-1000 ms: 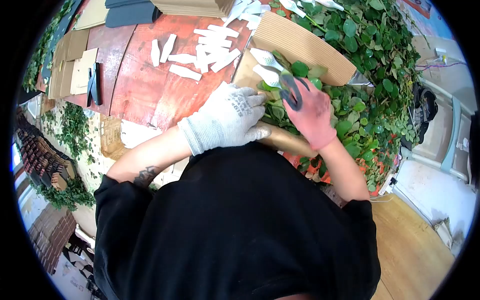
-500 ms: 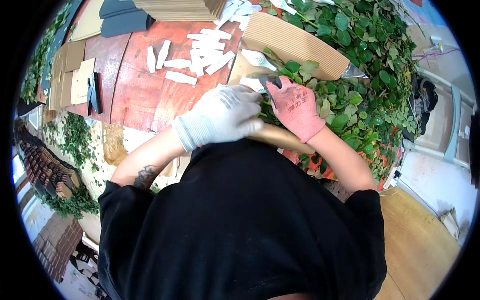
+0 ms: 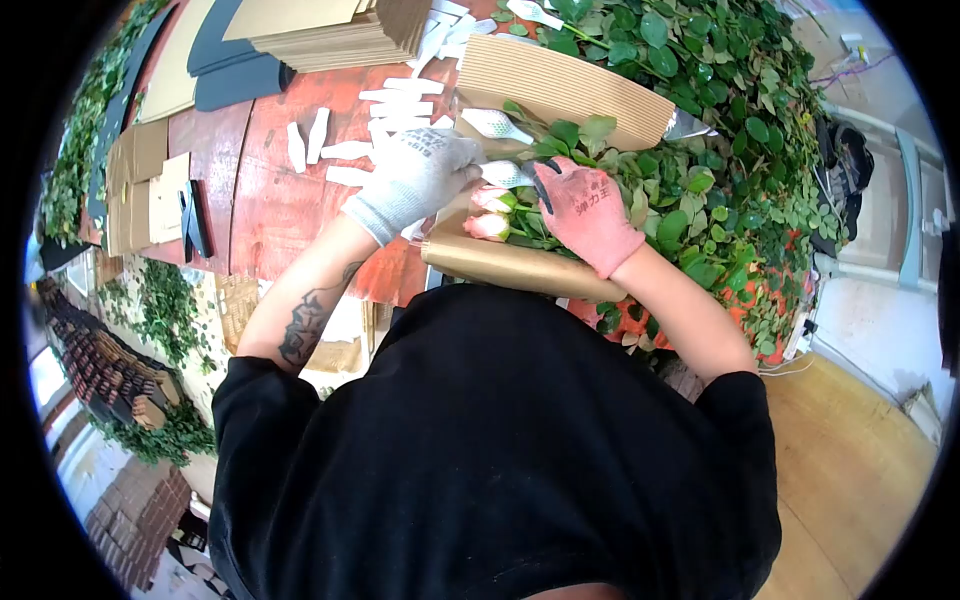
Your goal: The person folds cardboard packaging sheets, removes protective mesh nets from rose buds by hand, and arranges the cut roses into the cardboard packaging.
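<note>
My left hand (image 3: 420, 175), in a pale grey glove, is closed with its fingertips at the wide end of a white mesh flower sleeve (image 3: 505, 176). My right hand (image 3: 583, 205), in a pink glove with black fingertips, is closed round a rose stem just below that sleeve; the stem is mostly hidden. Under the sleeve lie pale pink roses (image 3: 489, 212) on brown wrapping paper (image 3: 520, 268). Another sleeved rose (image 3: 496, 125) rests above, beside the raised corrugated cardboard (image 3: 570, 88).
Loose white sleeves (image 3: 408, 97) are scattered across the red table (image 3: 270, 180). Stacked brown cardboard (image 3: 335, 38) and dark sheets (image 3: 235, 65) sit at the back left. Black-handled scissors (image 3: 193, 222) lie at left. Leafy stems (image 3: 740, 150) are heaped on the right.
My left hand has drawn back and up to the left, uncovering the pink roses, and its fingers have closed at the sleeve's end. My right hand has barely moved.
</note>
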Motion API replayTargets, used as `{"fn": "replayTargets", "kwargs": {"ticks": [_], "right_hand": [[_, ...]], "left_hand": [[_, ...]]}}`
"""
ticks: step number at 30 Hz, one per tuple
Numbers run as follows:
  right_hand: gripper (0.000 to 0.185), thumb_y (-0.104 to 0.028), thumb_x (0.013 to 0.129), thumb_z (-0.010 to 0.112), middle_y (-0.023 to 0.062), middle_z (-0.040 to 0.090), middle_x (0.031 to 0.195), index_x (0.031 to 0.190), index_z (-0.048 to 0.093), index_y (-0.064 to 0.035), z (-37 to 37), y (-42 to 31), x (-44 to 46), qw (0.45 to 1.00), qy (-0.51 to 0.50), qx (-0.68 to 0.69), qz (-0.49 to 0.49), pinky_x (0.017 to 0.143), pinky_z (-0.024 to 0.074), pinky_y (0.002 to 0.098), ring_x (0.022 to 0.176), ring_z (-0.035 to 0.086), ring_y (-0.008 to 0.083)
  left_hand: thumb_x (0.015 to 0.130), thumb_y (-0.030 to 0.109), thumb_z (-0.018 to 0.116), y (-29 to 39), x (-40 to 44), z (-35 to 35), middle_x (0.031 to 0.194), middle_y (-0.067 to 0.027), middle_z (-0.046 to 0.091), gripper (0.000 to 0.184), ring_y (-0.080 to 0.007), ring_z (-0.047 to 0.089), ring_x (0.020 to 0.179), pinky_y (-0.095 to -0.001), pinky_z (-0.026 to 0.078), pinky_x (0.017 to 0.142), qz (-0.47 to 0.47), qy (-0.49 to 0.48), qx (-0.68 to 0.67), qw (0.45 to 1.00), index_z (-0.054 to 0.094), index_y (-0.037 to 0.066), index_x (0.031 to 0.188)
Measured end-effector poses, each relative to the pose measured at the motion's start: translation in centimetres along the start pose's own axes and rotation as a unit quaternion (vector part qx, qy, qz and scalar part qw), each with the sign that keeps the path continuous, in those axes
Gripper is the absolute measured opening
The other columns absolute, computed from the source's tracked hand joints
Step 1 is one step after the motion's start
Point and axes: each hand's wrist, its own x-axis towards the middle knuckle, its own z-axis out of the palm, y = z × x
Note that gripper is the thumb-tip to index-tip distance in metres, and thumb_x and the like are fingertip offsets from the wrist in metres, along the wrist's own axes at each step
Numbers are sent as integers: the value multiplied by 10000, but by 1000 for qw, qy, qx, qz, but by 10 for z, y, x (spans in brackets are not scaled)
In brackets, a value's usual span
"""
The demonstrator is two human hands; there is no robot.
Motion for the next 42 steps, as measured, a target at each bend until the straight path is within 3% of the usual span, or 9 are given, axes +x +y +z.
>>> {"fn": "replayTargets", "kwargs": {"ticks": [13,15,16,19,27,29,31,35,42], "right_hand": [[394,-105,807,486,117,596,911,1194,556,-97,-4,-5,6,997,-72,-6,7,638,503,346,768,635,243],[404,-134,803,508,124,593,945,1202,544,-79,-4,-5,7,996,-84,-7,2,647,509,354,770,635,256],[423,-162,799,531,130,590,979,1209,532,-60,-4,-4,8,995,-98,-9,4,656,514,362,772,635,269],[419,-164,798,529,136,587,976,1205,534,-62,0,-2,5,998,-53,13,-19,656,508,367,771,633,271],[406,-150,805,497,138,601,931,1200,538,-66,10,1,5,999,-34,7,-26,667,508,370,787,629,271],[370,-140,818,486,122,599,933,1180,538,-85,-2,-3,8,998,-54,6,-12,671,506,357,804,629,255],[337,-130,831,475,106,597,934,1160,538,-103,-3,-6,7,997,-78,2,-4,676,504,344,821,629,238],[330,-138,840,460,97,590,965,1162,529,-115,9,6,3,999,6,8,-41,673,488,365,823,615,246],[333,-139,801,519,90,588,926,1130,576,-131,-10,-2,7,995,-83,-39,-36,617,500,359,783,638,237]], "left_hand": [[781,179,639,17,-18,-38,813,-133,619,194,-308,606,803,-399,474,729,-63,88,83,991,653,64,937],[777,171,662,20,-10,-29,881,-112,639,252,-293,619,846,-372,482,743,42,73,95,992,655,62,1004],[777,157,655,9,-9,-20,858,-115,632,229,-297,610,819,-378,475,746,35,-10,22,999,654,51,980],[784,143,642,-8,-9,-14,826,-115,628,184,-302,601,797,-382,468,738,-41,-23,-44,998,657,46,940],[778,177,621,-14,-23,-47,938,-127,649,216,-304,613,870,-405,472,764,-43,125,181,975,656,60,957],[778,258,634,36,-20,-55,1007,-133,640,295,-312,605,923,-413,460,825,26,24,13,999,651,60,996],[799,365,608,61,-18,-42,1083,-156,619,391,-327,586,1001,-415,447,883,141,-73,15,987,637,42,1017],[820,442,566,59,-27,-15,1121,-182,601,477,-342,573,1037,-412,444,906,145,-64,28,987,622,17,1028],[854,374,537,51,-24,-22,1198,-172,581,444,-325,592,1030,-398,470,883,118,-130,40,984,608,16,1106]]}}
